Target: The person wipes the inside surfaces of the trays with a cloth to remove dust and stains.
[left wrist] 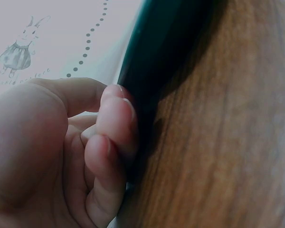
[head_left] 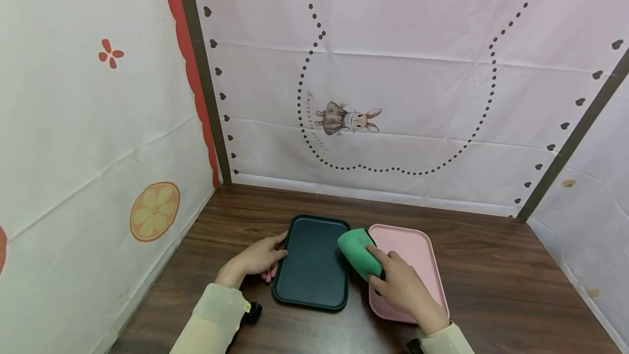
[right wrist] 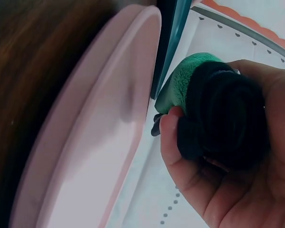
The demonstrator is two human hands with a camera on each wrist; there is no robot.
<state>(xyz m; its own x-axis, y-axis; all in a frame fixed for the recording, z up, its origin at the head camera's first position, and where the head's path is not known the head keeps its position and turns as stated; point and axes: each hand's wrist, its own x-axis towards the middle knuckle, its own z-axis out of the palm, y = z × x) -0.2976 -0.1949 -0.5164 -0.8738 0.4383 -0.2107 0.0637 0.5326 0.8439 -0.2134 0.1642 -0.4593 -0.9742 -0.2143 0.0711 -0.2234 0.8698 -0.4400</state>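
My right hand grips a soft bundle, with fuzzy green fabric outside and dark rolled fabric at its near end. In the right wrist view the dark roll faces the camera, thumb and fingers curled round it. The bundle is over the gap between a dark green tray and a pink tray, overlapping both in the head view. At the green tray's left side, my left hand holds the rim. Its curled fingertips sit right against the tray's edge in the left wrist view.
Both trays lie side by side on a dark wooden table. Printed white cloth hangs behind it and along the left and right sides. Dark wrist straps show at the pale sleeves.
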